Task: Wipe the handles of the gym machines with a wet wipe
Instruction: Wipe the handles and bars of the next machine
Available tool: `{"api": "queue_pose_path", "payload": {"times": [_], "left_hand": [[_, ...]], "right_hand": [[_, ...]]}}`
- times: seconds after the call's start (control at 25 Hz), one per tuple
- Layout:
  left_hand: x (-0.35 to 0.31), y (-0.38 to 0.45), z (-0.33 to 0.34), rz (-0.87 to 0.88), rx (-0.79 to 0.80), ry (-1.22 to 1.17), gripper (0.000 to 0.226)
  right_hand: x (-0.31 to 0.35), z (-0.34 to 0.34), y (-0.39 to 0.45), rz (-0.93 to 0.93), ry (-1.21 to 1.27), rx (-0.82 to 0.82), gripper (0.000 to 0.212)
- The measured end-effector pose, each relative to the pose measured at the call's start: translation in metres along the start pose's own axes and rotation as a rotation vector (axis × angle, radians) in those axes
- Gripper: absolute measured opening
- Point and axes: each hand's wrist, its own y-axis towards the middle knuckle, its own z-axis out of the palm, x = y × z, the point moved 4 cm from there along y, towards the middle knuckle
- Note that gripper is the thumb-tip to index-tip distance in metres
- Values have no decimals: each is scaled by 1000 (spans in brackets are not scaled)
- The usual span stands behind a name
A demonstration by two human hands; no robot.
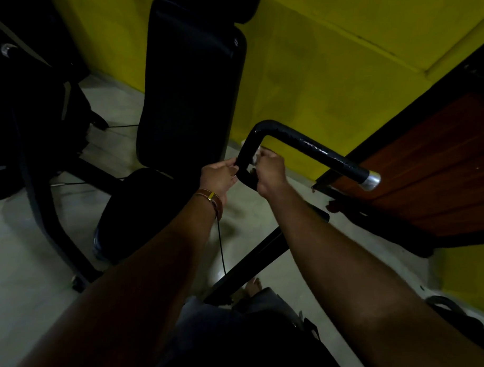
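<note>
The handle (305,145) in front of me is a thick black bar bent into an angular hook: 1 short leg drops down toward my hands, and 1 long leg runs off to my right, ending in a dull silver cap (370,181). Its black coating looks glossy and uneven, catching small highlights along the long leg. My left hand (217,178) pinches the lower part of the short leg from the left, with a brown bracelet (211,200) on that wrist. My right hand (268,172) is curled around the same leg from the right, pressing a white wet wipe (257,155) against the bar; only a small crumpled bit of it shows above my fingers. Behind the handle stand the machine's black padded backrest (190,85) and round seat (141,207), against a yellow wall (335,63), over a pale floor (19,244).
</note>
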Motion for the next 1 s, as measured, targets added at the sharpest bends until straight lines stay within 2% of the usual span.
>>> {"api": "queue_pose_path", "payload": {"times": [0.08,0.12,0.2,0.28,0.36,0.4,0.52,0.64,0.68,0.76,0.84,0.92,1.0], "left_hand": [[1,0,-1,3,10,-7,35],[3,2,-1,0,15,-11,35],[4,6,-3,-9,25,-22,35],[4,11,-6,-13,23,7,34],[3,15,-7,-13,14,18,32],[4,16,-6,-12,11,15,30],[1,21,-3,17,-7,20,29],[-4,25,5,56,-8,96,36],[-6,26,6,65,-7,120,38],[-5,29,7,68,2,149,38],[-6,29,6,60,31,130,35],[-7,28,5,60,63,101,32],[-7,28,4,72,95,78,26]], "right_hand": [[13,4,14,18,-83,51,23],[21,6,18,37,22,113,22],[26,5,20,-20,219,95,25],[13,4,15,-72,176,120,17],[5,2,11,-119,-23,139,14],[9,-2,12,-129,-41,124,16],[26,-3,15,-149,175,14,27],[5,-1,3,-275,-136,-142,17],[-3,-1,2,-275,-176,-156,17],[-5,-2,-3,-244,-76,-207,14],[5,-6,-16,-383,-35,-324,16],[8,-2,-45,-666,-276,-402,23],[1,4,-63,-944,-478,-394,27]]}}
